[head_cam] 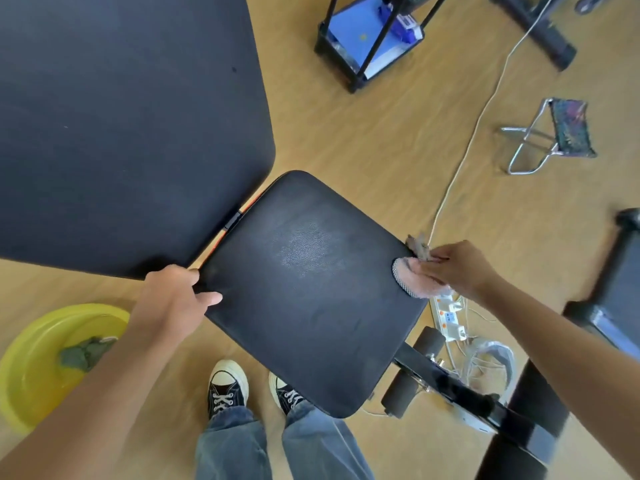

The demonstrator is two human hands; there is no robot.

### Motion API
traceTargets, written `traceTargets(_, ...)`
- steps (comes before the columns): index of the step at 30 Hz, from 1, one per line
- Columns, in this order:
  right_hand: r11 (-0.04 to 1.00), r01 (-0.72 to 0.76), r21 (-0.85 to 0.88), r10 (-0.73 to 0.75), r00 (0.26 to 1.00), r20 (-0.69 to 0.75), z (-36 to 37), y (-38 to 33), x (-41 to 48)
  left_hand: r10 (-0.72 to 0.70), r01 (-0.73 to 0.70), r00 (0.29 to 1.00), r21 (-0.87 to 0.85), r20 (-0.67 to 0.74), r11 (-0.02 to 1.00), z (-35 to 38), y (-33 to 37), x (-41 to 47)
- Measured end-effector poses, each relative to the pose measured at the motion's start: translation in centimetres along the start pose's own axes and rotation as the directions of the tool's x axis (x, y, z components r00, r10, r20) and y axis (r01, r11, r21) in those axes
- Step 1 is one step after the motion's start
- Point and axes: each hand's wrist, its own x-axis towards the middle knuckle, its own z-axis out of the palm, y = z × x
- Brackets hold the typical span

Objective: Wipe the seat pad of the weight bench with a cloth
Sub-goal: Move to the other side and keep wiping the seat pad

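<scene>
Hands at opposite edges of black seat pad, pale sheen mid-surface.

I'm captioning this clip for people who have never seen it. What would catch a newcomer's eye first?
The black seat pad fills the middle, with a dull sheen patch near its centre. The right hand presses a pinkish cloth against the pad's right edge, while the left hand grips its left edge. At lower left, a bright yellow basin on the wooden floor holds a greenish rag.
</scene>
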Motion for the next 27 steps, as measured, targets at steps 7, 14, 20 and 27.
traceTargets(7,0.682,-0.450,0.577,0.566,0.824,-0.026,10.8,0.3,-11.4,0.057,-0.057,0.998,0.057,0.001,0.997,-0.2,0.1,-0.1)
traceTargets(14,0.642,-0.411,0.648,0.611,0.784,-0.108,11.5,-0.2,-11.7,0.053,-0.054,0.999,0.062,0.010,0.997,-0.2,0.6,-0.5)
traceTargets(20,0.300,-0.494,0.816,0.760,0.640,0.108,17.5,-3.0,-18.0,-0.007,0.006,0.999,0.018,0.036,1.000,-0.4,0.7,-0.6)
traceTargets(27,-0.298,-0.445,0.845,0.544,0.648,0.533,24.3,-13.2,-20.7,-0.040,0.039,0.998,0.011,0.038,0.999,-0.2,0.8,-0.2)
